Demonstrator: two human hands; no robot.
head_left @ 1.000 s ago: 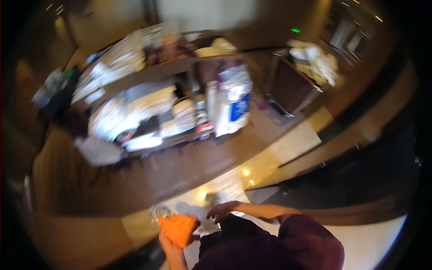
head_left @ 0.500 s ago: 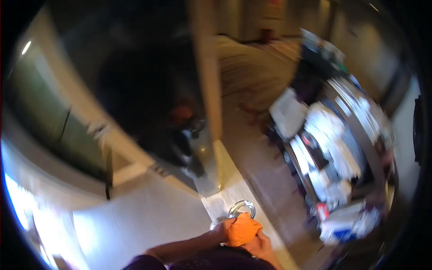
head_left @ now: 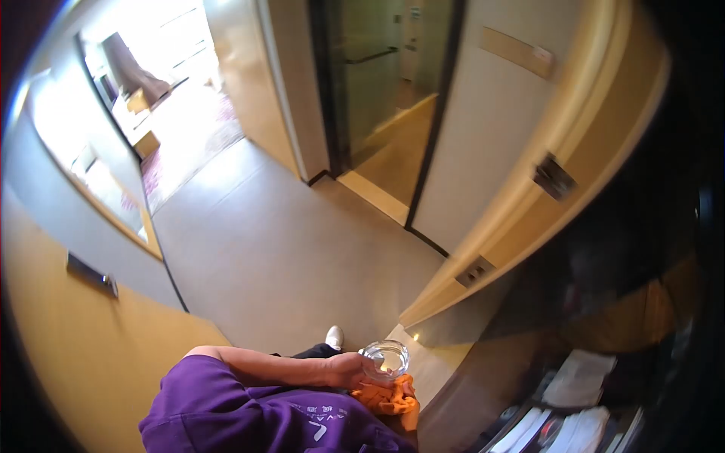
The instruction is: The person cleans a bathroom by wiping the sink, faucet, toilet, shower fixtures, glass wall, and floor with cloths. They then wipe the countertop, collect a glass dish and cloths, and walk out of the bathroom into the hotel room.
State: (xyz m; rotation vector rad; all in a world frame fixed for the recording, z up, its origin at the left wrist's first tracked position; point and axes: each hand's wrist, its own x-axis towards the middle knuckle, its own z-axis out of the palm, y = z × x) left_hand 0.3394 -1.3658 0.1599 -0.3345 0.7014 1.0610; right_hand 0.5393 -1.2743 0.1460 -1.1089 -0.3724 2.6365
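My left hand (head_left: 350, 371) is closed on the rim of a round clear glass ashtray (head_left: 387, 355), held in front of my purple shirt. Just below the ashtray, a crumpled orange cloth (head_left: 381, 397) is gripped by my right hand (head_left: 408, 420), which the cloth partly covers. Cloth and left fingertips lie close together; whether the cloth touches the glass I cannot tell.
I stand at a doorway, the wooden door (head_left: 98, 340) with its handle (head_left: 92, 275) at the left. Its frame (head_left: 513, 204) rises at the right. A cart with white linens (head_left: 580, 377) stands at lower right. Ahead, grey floor (head_left: 249, 234) leads to a bright room and a glass door (head_left: 377, 83).
My view has swung from the corridor and cart to the room's entryway. The ashtray, earlier beyond the cloth, now shows plainly in my left hand; the cloth sits lower, at my right hand.
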